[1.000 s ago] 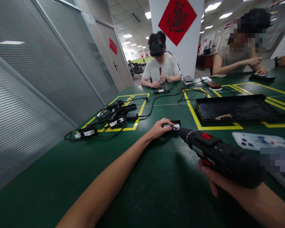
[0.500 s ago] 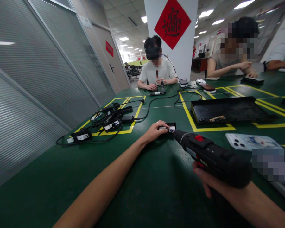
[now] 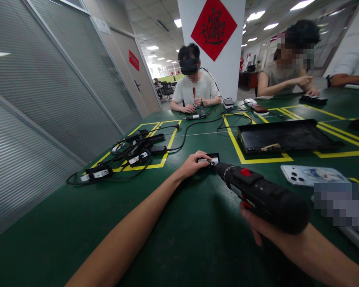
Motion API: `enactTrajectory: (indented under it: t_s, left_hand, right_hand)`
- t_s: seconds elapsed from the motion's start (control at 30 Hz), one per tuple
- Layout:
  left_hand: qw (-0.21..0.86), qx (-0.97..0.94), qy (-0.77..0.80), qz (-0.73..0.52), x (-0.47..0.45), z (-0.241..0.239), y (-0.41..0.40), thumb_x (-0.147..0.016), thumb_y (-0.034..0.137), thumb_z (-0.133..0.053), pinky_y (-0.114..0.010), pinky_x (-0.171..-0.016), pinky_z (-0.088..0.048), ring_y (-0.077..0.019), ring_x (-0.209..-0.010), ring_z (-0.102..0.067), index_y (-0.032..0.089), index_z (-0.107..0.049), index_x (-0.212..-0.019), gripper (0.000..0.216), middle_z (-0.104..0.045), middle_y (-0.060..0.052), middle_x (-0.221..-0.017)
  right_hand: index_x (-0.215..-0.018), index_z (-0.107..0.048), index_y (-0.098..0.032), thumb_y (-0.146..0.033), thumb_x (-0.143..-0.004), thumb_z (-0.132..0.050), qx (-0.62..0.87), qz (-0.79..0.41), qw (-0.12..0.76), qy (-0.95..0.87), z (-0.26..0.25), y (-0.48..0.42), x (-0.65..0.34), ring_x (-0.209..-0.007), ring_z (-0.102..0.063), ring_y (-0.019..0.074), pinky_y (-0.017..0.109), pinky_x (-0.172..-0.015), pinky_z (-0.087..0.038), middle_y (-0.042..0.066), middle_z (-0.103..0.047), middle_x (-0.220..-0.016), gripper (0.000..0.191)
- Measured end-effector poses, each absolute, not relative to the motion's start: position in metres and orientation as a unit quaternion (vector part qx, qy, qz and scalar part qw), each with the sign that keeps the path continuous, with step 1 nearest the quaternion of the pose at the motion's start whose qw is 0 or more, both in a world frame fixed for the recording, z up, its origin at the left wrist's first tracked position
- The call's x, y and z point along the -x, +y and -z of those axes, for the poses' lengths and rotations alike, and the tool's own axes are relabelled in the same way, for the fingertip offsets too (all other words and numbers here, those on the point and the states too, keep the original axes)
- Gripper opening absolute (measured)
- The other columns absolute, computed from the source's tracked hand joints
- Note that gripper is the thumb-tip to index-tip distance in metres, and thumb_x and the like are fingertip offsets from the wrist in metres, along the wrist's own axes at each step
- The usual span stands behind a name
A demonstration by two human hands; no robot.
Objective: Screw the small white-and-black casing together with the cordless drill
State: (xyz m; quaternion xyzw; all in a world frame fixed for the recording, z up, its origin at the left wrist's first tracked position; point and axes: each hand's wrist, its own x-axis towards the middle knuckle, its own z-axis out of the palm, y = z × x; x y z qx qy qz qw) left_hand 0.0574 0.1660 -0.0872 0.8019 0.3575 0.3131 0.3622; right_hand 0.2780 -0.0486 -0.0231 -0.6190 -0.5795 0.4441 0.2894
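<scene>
My right hand [image 3: 259, 223] is wrapped round the handle of a black and red cordless drill [image 3: 263, 195], whose chuck points away from me and to the left. The drill's front end reaches a small black case with white parts inside [image 3: 215, 158] on the green table. On the left side of that case lies my left hand [image 3: 196, 164], its fingers closed on the case and thumb over the white part. The drill's nose hides part of the case's right end, and the exact tip of the bit is too small to make out.
Black adapters and cables [image 3: 140, 149] lie tangled at the left. A black tray [image 3: 287, 137] holding a small strip stands at the right, with a phone [image 3: 314, 175] nearer me. Two people [image 3: 194, 85] sit across the green table [image 3: 179, 223]; another arm shows far right.
The whole view has shifted slightly, with everything a little further left. Both hands, the drill and the small case keep nearly the same positions relative to each other.
</scene>
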Motion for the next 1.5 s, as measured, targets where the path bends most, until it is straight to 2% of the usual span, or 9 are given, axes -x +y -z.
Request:
enactTrajectory:
  t_s: [0.1,0.3,0.6,1.03,1.17,1.23,1.33,1.5]
  left_hand:
    - [0.366,-0.802,0.357,-0.310,-0.057,0.086,0.165,-0.076,0.027,-0.060,-0.035,-0.099,-0.035,-0.0191,-0.108,-0.050,0.018,-0.067,-0.098,0.025,-0.055,-0.006,-0.111]
    - [0.370,-0.801,0.357,-0.307,-0.056,0.084,0.164,-0.076,0.028,-0.060,-0.036,-0.100,-0.034,-0.0199,-0.110,-0.049,0.019,-0.067,-0.098,0.025,-0.055,-0.007,-0.113]
    - [0.361,-0.805,0.350,-0.314,-0.057,0.089,0.167,-0.075,0.027,-0.061,-0.035,-0.099,-0.036,-0.0185,-0.107,-0.051,0.018,-0.067,-0.098,0.026,-0.056,-0.007,-0.111]
    - [0.363,-0.803,0.342,-0.327,-0.056,0.094,0.170,-0.074,0.030,-0.064,-0.034,-0.100,-0.035,-0.0196,-0.112,-0.049,0.018,-0.067,-0.098,0.027,-0.055,-0.007,-0.109]
    - [0.365,-0.803,0.340,-0.327,-0.056,0.095,0.170,-0.074,0.030,-0.064,-0.035,-0.100,-0.035,-0.0201,-0.111,-0.049,0.018,-0.067,-0.098,0.027,-0.055,-0.007,-0.110]
    - [0.366,-0.802,0.341,-0.326,-0.056,0.094,0.170,-0.074,0.030,-0.064,-0.035,-0.100,-0.035,-0.0202,-0.111,-0.049,0.018,-0.067,-0.098,0.028,-0.055,-0.008,-0.111]
    - [0.368,-0.802,0.338,-0.326,-0.057,0.092,0.169,-0.075,0.029,-0.063,-0.036,-0.101,-0.034,-0.0204,-0.112,-0.048,0.018,-0.067,-0.098,0.026,-0.056,-0.008,-0.110]
    - [0.373,-0.803,0.335,-0.321,-0.057,0.090,0.167,-0.076,0.025,-0.061,-0.037,-0.102,-0.032,-0.0205,-0.114,-0.047,0.019,-0.068,-0.099,0.025,-0.056,-0.007,-0.111]
  right_hand:
    - [-0.098,-0.061,-0.024,-0.046,-0.087,-0.047,0.599,-0.469,0.262,-0.594,0.017,-0.048,-0.283,-0.061,-0.064,0.0191,0.034,-0.069,-0.050,-0.001,-0.064,-0.060,0.029]
    - [-0.095,-0.059,-0.022,-0.048,-0.087,-0.046,0.591,-0.491,0.259,-0.585,0.014,-0.046,-0.285,-0.059,-0.059,0.0172,0.032,-0.065,-0.047,-0.002,-0.060,-0.059,0.030]
    - [-0.096,-0.060,-0.023,-0.049,-0.088,-0.043,0.607,-0.468,0.241,-0.595,0.017,-0.046,-0.286,-0.064,-0.061,0.0194,0.035,-0.072,-0.048,-0.001,-0.062,-0.060,0.032]
    - [-0.094,-0.057,-0.023,-0.045,-0.087,-0.048,0.583,-0.482,0.279,-0.592,0.023,-0.042,-0.285,-0.057,-0.059,0.0169,0.032,-0.063,-0.048,-0.003,-0.059,-0.056,0.024]
    - [-0.098,-0.055,-0.023,-0.044,-0.087,-0.050,0.583,-0.490,0.290,-0.579,0.030,-0.039,-0.284,-0.053,-0.058,0.0145,0.031,-0.061,-0.047,-0.002,-0.062,-0.063,0.024]
    - [-0.097,-0.055,-0.023,-0.044,-0.086,-0.050,0.589,-0.491,0.287,-0.574,0.033,-0.040,-0.285,-0.051,-0.056,0.0139,0.031,-0.059,-0.046,-0.004,-0.060,-0.058,0.024]
    - [-0.093,-0.056,-0.022,-0.042,-0.088,-0.049,0.588,-0.483,0.285,-0.583,0.033,-0.043,-0.286,-0.050,-0.055,0.0138,0.030,-0.059,-0.044,-0.006,-0.054,-0.050,0.021]
    - [-0.092,-0.057,-0.023,-0.041,-0.088,-0.047,0.570,-0.472,0.277,-0.612,0.022,-0.043,-0.286,-0.053,-0.057,0.0151,0.031,-0.063,-0.045,-0.004,-0.057,-0.053,0.021]
